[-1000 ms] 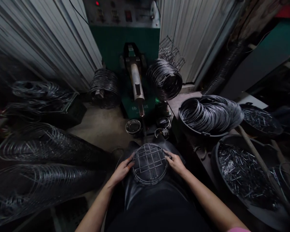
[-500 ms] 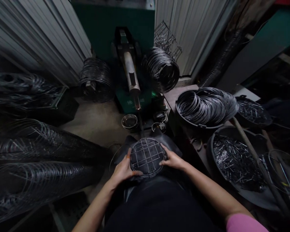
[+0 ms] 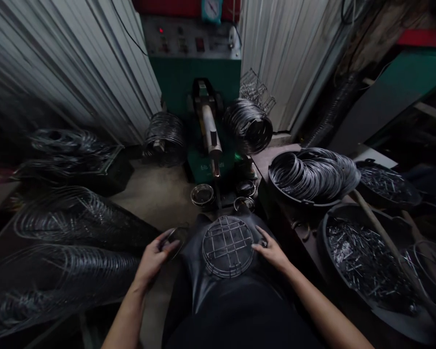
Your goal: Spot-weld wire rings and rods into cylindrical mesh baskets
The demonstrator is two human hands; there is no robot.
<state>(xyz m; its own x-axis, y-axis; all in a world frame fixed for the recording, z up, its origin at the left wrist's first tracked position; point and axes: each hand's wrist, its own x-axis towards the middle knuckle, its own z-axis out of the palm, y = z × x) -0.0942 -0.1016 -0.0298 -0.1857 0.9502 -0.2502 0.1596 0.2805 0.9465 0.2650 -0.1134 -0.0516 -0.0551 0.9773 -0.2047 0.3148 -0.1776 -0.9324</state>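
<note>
A round wire grid (image 3: pixel 227 245) lies flat on the dark apron over my lap. My right hand (image 3: pixel 273 252) rests at the grid's right rim, fingers stretched out and touching it. Off to the left of the lap, my left hand (image 3: pixel 154 256) is closed on a thin wire ring (image 3: pixel 175 236). Straight ahead stands a green welding machine (image 3: pixel 199 72) with its metal arm (image 3: pixel 211 135) pointing toward me.
Tubs on the right hold wire rings (image 3: pixel 312 172) and short cut wires (image 3: pixel 363 261). Long stacks of rings (image 3: pixel 69 242) lie on the floor at left. Ring coils (image 3: pixel 249 123) hang beside the machine. Small tins (image 3: pixel 202 194) sit near its base.
My left hand has left the grid's left rim and moved out to the left, now pinching a wire ring. The right hand stays at the right rim. My head tilted up.
</note>
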